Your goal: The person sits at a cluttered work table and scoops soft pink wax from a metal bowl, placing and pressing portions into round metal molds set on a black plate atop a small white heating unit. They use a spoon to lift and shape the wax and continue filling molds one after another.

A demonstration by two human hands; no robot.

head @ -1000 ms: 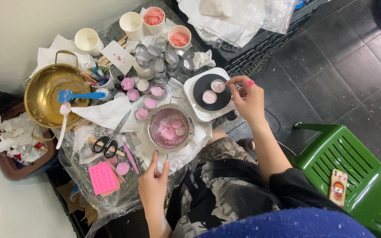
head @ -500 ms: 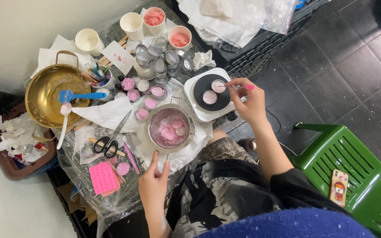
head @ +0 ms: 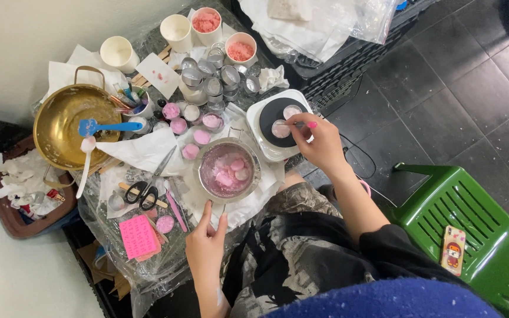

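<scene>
Pink wax discs [head: 280, 128] are sitting on the black top of a small white hot plate [head: 266, 147] at the right edge of a crowded work table, where a person's right hand [head: 319, 141] is reaching over them. Its fingers are pinched together around a thin stick or tool with a pink tip [head: 311, 125], which is touching or hovering just over the nearer disc; which of the two cannot be told. The left hand [head: 207, 247] is resting at the table's near edge with fingers half open and spread, its fingertips touching the handle end of a small steel melting pot [head: 229, 171] rather than gripping it.

Inside that pot, pale pink chunks are lying in a cloudy, glossy pool. Because the pot is standing near the table's edge with only a light touch on its handle, a nudge could be tipping it toward the person's lap. The hot plate is posing another risk: knuckles are hanging close to its surface, and its cord is trailing across the dark tiled floor.

Around them, clear crinkled plastic sheeting is covering the table. Shiny round metal tins [head: 210, 79] are clustering behind, with paper cups [head: 177, 30] of coral granules, a brass-coloured bowl [head: 60, 126] holding a blue spatula [head: 104, 126], black-handled scissors [head: 145, 187] and a pink silicone mould [head: 138, 235]. A green slatted plastic chair [head: 472, 229] is standing nearby.
</scene>
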